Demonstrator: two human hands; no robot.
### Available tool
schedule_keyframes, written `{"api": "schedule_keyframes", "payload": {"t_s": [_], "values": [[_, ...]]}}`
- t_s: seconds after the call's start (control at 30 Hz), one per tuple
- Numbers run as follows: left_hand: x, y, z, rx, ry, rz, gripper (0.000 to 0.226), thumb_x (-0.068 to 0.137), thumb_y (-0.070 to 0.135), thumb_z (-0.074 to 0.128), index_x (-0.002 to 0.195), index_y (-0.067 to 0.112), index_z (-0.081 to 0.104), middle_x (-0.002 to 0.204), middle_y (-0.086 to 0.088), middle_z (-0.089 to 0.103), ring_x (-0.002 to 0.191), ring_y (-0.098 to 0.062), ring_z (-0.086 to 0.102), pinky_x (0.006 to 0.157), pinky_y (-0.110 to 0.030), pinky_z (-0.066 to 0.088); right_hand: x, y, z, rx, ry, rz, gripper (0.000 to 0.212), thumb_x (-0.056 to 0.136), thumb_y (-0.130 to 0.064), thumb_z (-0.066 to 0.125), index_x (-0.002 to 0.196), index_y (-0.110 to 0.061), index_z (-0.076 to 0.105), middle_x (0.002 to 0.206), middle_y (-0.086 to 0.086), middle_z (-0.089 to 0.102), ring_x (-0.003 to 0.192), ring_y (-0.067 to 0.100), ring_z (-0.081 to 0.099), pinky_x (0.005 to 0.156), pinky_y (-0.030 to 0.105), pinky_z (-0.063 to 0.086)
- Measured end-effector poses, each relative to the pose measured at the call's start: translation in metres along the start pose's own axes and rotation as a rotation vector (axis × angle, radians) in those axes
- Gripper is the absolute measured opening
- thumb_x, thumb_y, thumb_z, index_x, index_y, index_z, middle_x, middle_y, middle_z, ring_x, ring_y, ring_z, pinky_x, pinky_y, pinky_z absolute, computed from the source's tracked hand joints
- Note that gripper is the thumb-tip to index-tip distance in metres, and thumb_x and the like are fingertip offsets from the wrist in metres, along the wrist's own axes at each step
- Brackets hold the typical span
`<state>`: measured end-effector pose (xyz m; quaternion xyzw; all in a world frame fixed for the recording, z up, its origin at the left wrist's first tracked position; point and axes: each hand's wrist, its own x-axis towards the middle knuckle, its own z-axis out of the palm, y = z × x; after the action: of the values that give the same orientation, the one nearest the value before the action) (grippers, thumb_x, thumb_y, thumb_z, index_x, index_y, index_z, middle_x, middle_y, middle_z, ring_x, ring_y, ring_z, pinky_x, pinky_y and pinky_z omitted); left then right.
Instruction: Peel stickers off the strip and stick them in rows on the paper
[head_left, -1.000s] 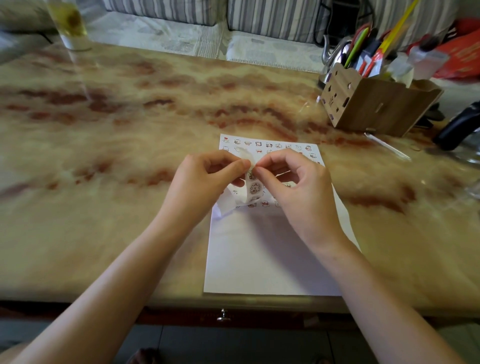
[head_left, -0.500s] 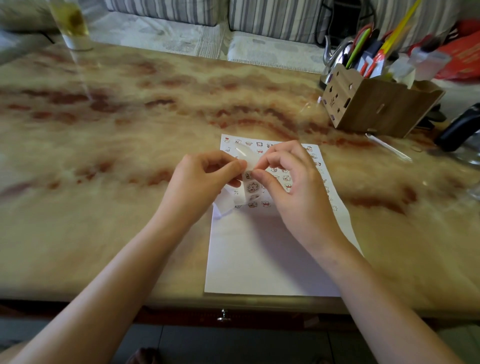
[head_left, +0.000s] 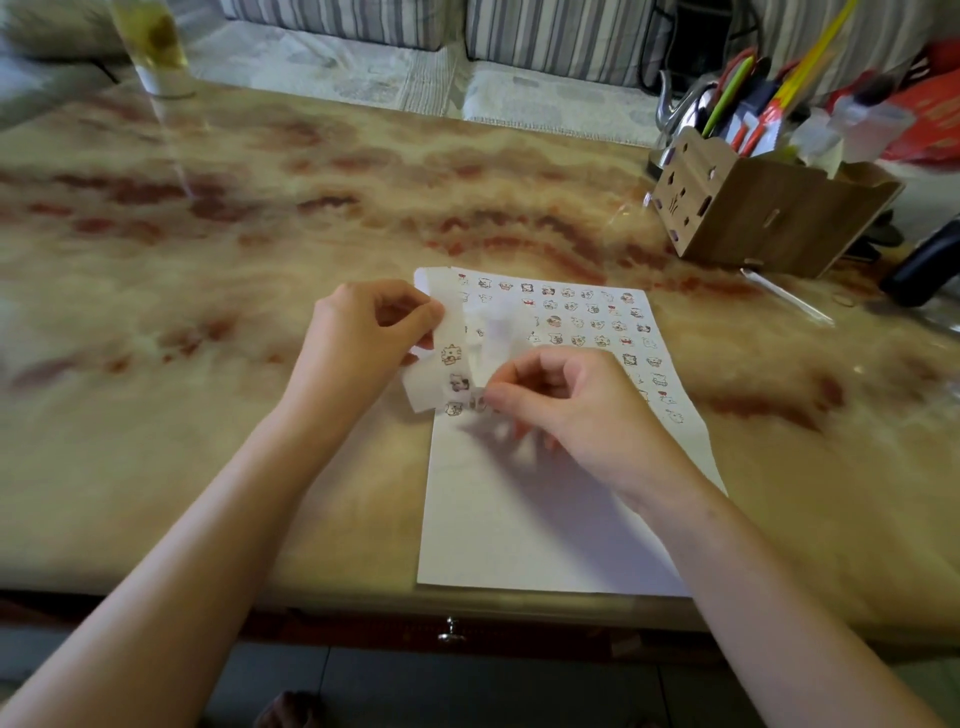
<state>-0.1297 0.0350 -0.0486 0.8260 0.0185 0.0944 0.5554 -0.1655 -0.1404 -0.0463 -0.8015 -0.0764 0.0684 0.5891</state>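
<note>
A white sheet of paper (head_left: 524, 519) lies on the marble table, its far half covered with rows of small cartoon stickers (head_left: 587, 312). My left hand (head_left: 363, 343) pinches a pale sticker strip (head_left: 447, 364) that hangs down over the paper's left edge, with a few stickers on it. My right hand (head_left: 566, 400) is low over the paper, thumb and forefinger pressed together at the left end of the lowest sticker row. A small sticker (head_left: 478, 402) sits at those fingertips; whether it is held or stuck down is blurred.
A cardboard organiser (head_left: 769, 208) full of pens stands at the far right, a clear pen (head_left: 784, 296) in front of it and a dark object (head_left: 924, 265) beside it. A glass (head_left: 153, 47) stands far left. The table's front edge (head_left: 311, 597) runs just below the paper.
My right hand has come away from the strip and moved down and right onto the paper. My left hand has shifted slightly left, and the strip now hangs unfolded.
</note>
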Motion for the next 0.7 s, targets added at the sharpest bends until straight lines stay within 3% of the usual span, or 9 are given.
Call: {"api": "schedule_keyframes", "payload": {"t_s": [0.17, 0.33, 0.5, 0.7], "values": [[0.004, -0.004, 0.001, 0.05, 0.03, 0.005, 0.01, 0.087, 0.017, 0.065, 0.079, 0.018, 0.07, 0.07, 0.006, 0.07, 0.057, 0.003, 0.064, 0.059, -0.009, 0.048, 0.0, 0.002, 0.008, -0.008, -0.023, 0.052, 0.005, 0.081, -0.01, 0.072, 0.081, -0.005, 0.071, 0.075, 0.012, 0.071, 0.052, 0.011, 0.054, 0.052, 0.015, 0.042], [0.008, -0.005, 0.001, 0.099, 0.051, 0.001, 0.009, 0.086, 0.019, 0.065, 0.083, 0.014, 0.072, 0.076, -0.002, 0.073, 0.068, -0.013, 0.069, 0.068, -0.023, 0.052, 0.003, 0.002, 0.014, -0.011, -0.007, 0.085, 0.004, 0.08, -0.012, 0.074, 0.078, -0.009, 0.072, 0.071, 0.006, 0.07, 0.053, 0.008, 0.05, 0.053, 0.018, 0.039], [0.007, -0.003, 0.0, 0.092, 0.024, 0.01, 0.012, 0.087, 0.02, 0.064, 0.078, 0.017, 0.072, 0.07, 0.008, 0.07, 0.053, 0.008, 0.058, 0.053, -0.004, 0.039, 0.005, 0.003, 0.017, -0.078, -0.038, 0.12, 0.005, 0.079, -0.009, 0.075, 0.08, -0.005, 0.074, 0.069, 0.011, 0.066, 0.049, 0.008, 0.044, 0.048, 0.014, 0.033], [0.005, -0.001, 0.001, 0.073, 0.003, 0.015, 0.012, 0.087, 0.02, 0.064, 0.08, 0.014, 0.072, 0.07, 0.008, 0.07, 0.052, 0.01, 0.056, 0.051, -0.002, 0.036, 0.004, 0.005, 0.019, -0.13, -0.018, 0.121, 0.006, 0.078, -0.012, 0.074, 0.072, -0.01, 0.073, 0.075, 0.017, 0.071, 0.049, 0.01, 0.044, 0.049, 0.018, 0.033]]}}
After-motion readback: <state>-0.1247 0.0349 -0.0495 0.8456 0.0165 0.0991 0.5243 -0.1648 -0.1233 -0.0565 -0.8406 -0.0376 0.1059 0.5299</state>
